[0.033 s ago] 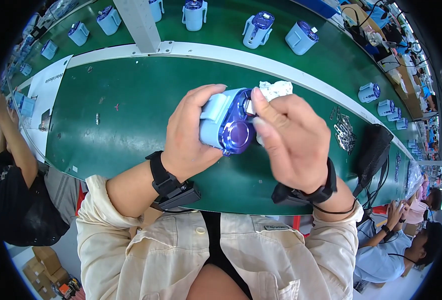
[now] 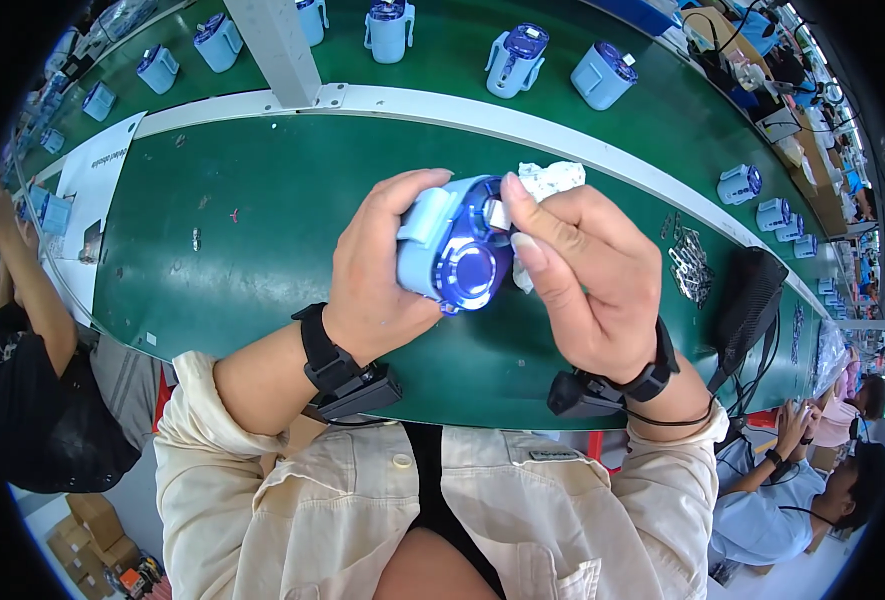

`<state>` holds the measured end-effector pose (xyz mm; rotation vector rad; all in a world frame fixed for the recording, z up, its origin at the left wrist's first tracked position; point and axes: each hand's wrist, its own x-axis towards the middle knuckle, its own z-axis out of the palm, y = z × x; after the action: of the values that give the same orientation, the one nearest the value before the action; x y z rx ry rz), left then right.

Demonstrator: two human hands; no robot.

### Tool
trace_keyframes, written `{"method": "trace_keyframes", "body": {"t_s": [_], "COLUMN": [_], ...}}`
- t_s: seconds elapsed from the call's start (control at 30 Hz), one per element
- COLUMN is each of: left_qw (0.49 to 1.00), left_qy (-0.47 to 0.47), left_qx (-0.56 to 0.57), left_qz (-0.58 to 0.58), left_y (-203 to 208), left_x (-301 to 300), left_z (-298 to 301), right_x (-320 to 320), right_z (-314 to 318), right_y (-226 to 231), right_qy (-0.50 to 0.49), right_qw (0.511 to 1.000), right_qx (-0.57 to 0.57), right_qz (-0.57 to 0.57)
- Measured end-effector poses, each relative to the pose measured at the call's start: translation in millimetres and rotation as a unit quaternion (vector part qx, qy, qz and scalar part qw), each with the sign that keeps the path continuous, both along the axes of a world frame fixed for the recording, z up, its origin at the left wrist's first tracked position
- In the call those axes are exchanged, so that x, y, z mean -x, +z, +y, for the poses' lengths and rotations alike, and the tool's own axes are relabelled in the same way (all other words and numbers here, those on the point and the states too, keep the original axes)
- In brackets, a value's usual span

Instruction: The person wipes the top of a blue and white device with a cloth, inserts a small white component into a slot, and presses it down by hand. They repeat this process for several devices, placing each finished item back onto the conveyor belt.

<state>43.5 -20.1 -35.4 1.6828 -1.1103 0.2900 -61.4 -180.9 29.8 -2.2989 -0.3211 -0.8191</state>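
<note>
My left hand (image 2: 377,260) is wrapped round a light blue casing (image 2: 425,245) with a glossy, see-through purple-blue top (image 2: 470,272), tilted toward the right. What kind of device it is, I cannot tell. A small white tab (image 2: 497,215) stands out on that top, between two round parts. Close beside the tab is my right hand (image 2: 597,270), thumb and forefinger tips slightly apart, the other fingers curled under and out of sight. A crumpled white sheet (image 2: 552,178) shows behind the right hand; whether the curled fingers grip it is hidden.
A white rail (image 2: 422,102) crosses beyond the green table (image 2: 262,230). Several similar blue devices (image 2: 390,30) stand past it. Right of me lie small metal parts (image 2: 690,265) and a black mesh pouch (image 2: 752,300) with cables. Other people sit at both sides.
My right thumb and forefinger have drawn slightly back from the device, leaving more of the white tab in sight. The left hand has shifted the casing only a little.
</note>
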Motion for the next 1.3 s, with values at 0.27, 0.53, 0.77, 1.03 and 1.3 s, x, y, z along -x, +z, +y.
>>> {"method": "trace_keyframes", "body": {"t_s": [0.27, 0.53, 0.77, 1.03, 1.3], "left_qw": [1.000, 0.998, 0.994, 0.994, 0.996], "left_qy": [-0.016, 0.015, 0.047, 0.048, 0.036], "left_qx": [0.002, -0.014, -0.032, 0.000, 0.005], "left_qz": [0.010, -0.053, -0.090, -0.102, -0.079], "left_y": [5, 8, 9, 6, 2], "left_x": [3, 1, 0, -3, -4], "left_z": [-1, -5, -3, -6, -5], "right_x": [5, 8, 3, -3, -3], "right_z": [-9, -9, -8, -9, -5], "right_y": [10, 22, 12, 0, 0], "right_qy": [-0.046, -0.069, -0.068, -0.063, -0.064], "right_qw": [0.986, 0.977, 0.983, 0.982, 0.991], "right_qx": [0.132, 0.188, 0.147, 0.125, 0.054], "right_qz": [-0.091, -0.067, -0.082, -0.131, -0.100]}}
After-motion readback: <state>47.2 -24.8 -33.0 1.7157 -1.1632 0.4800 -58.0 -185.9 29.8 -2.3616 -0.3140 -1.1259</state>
